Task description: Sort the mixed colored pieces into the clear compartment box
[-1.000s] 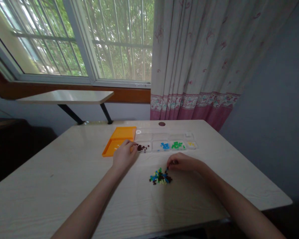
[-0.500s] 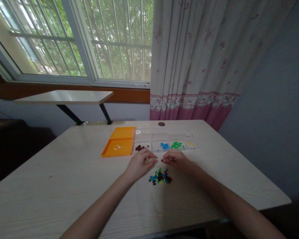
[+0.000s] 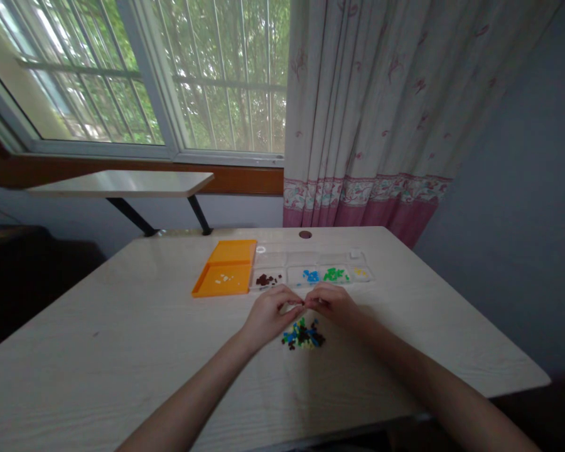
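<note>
1. Left hand [image 3: 268, 314]: raised just above the tabletop [image 3: 122, 351], forearm coming in from the lower left. The fingers [image 3: 289, 296] are drawn together in a pinch, with the tips turned toward the other hand.
2. Right hand [image 3: 332, 304]: held the mirror way, also pinched. The tips of the two hands meet at one spot, probably because something this small needs both hands to grip it.
3. Pile of small pieces [image 3: 304, 336]: a loose heap of mixed blue, green, yellow and dark bits. It lies on the tabletop just in front of and below the joined fingertips, within easy reach of both hands.
4. Clear divided tray [image 3: 282, 257]: stands just behind the hands. Its near row holds brown pieces [image 3: 263, 280], blue pieces [image 3: 311, 275], green pieces [image 3: 336, 274] and yellow pieces [image 3: 360, 272], one colour to a compartment, so the walls keep the colours apart. The far row looks mostly bare.
5. Orange tray [image 3: 230, 252]: touches the clear tray's left end and holds a few white specks.
6. Backdrop: window [image 3: 169, 75], curtain [image 3: 371, 113] and wall shelf [image 3: 122, 183].
7. Not legible:
   - whether a piece sits between the pinched tips, as it is too small and the fingers cover it
   - the shape of the individual pieces
   - what the white specks are
   - both elbows, which are cut off at the lower edge
</note>
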The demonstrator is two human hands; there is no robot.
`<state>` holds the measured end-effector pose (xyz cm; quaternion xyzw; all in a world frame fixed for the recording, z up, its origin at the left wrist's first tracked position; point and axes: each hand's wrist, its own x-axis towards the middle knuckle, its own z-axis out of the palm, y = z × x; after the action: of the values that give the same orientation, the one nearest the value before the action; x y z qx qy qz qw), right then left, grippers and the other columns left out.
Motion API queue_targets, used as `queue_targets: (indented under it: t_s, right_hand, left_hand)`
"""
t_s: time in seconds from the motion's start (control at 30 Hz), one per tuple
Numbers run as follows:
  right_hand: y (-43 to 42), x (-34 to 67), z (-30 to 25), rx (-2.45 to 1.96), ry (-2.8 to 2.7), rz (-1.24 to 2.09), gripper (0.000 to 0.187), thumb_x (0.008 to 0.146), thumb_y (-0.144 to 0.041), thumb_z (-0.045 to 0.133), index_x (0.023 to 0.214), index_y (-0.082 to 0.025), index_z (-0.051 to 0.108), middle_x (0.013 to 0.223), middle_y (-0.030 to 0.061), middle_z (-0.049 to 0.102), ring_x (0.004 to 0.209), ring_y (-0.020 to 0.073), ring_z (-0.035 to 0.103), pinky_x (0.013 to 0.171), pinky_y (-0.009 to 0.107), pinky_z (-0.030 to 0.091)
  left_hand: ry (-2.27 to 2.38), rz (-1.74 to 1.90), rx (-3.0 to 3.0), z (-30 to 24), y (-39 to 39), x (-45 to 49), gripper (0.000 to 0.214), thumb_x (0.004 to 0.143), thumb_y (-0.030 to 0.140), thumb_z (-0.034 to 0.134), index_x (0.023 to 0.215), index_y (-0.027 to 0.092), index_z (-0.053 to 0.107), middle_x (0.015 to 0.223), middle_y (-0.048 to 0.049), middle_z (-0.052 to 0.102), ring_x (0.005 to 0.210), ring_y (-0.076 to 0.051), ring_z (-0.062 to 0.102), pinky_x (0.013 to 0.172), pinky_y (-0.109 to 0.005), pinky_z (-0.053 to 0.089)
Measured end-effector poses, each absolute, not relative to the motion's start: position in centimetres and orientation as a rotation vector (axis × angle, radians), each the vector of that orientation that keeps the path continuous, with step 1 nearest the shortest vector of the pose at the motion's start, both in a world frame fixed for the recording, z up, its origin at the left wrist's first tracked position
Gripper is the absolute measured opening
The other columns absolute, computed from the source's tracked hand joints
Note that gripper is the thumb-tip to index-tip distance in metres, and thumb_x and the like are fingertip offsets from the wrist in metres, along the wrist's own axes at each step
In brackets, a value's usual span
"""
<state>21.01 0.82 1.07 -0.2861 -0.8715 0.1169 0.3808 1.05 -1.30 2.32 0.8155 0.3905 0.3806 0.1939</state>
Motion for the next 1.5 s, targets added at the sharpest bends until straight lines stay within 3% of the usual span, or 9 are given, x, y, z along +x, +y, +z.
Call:
queue_targets:
  t_s: [0.47, 0.73, 1.0, 1.2, 1.5]
  right_hand:
    - [0.7, 21.3, 1.4, -0.754, -2.273, 0.254, 0.021, 0.087, -0.031, 0.048, 0.085, -0.018, 0.065, 0.070, 0.0038, 0.062, 0.065, 0.0120, 0.055, 0.061, 0.021, 0.042]
    - [1.6, 23.6, 1.9, -0.794, -2.634, 0.489, 0.016, 0.079, -0.026, 0.057, 0.089, -0.020, 0.068, 0.070, 0.0007, 0.061, 0.057, 0.0089, 0.051, 0.058, 0.020, 0.040]
    - [1.8, 23.4, 2.1, -0.816, -2.727, 0.624, 0.016, 0.078, -0.024, 0.058, 0.088, -0.020, 0.069, 0.077, 0.0020, 0.062, 0.066, 0.0101, 0.054, 0.063, 0.019, 0.040]
    - [1.7, 23.4, 2.5, -0.892, -2.713, 0.653, 0.013, 0.076, -0.019, 0.059, 0.086, -0.019, 0.068, 0.078, 0.0016, 0.063, 0.067, 0.0108, 0.054, 0.065, 0.020, 0.041]
    - [1.9, 24.0, 2.5, -0.965, -2.702, 0.697, 0.011, 0.075, -0.021, 0.059, 0.084, -0.019, 0.067, 0.078, 0.0014, 0.063, 0.069, 0.0116, 0.055, 0.065, 0.021, 0.041]
  left_hand:
    - [1.101, 1.145, 2.380, 2.6, -1.2, 0.3, 0.013, 0.081, 0.024, 0.054, 0.086, 0.019, 0.065, 0.081, -0.0039, 0.060, 0.076, -0.013, 0.056, 0.069, -0.024, 0.046]
    - [1.209, 1.558, 2.219, 4.1, -1.1, -1.2, 0.015, 0.079, 0.027, 0.058, 0.085, 0.016, 0.067, 0.077, -0.0053, 0.059, 0.059, -0.009, 0.050, 0.048, -0.019, 0.039]
    - [1.170, 1.689, 2.241, 4.3, -1.3, -1.2, 0.011, 0.078, 0.022, 0.060, 0.086, 0.016, 0.066, 0.075, -0.0029, 0.057, 0.054, -0.007, 0.045, 0.048, -0.017, 0.038]
    - [1.316, 1.649, 2.235, 4.2, -0.7, -1.6, 0.011, 0.079, 0.023, 0.058, 0.083, 0.016, 0.065, 0.074, -0.0016, 0.058, 0.054, -0.007, 0.046, 0.051, -0.018, 0.038]
    - [1.887, 1.175, 2.104, 1.9, 2.5, -4.0, 0.023, 0.079, 0.034, 0.051, 0.085, 0.018, 0.066, 0.077, -0.0029, 0.061, 0.071, -0.016, 0.056, 0.064, -0.025, 0.042]
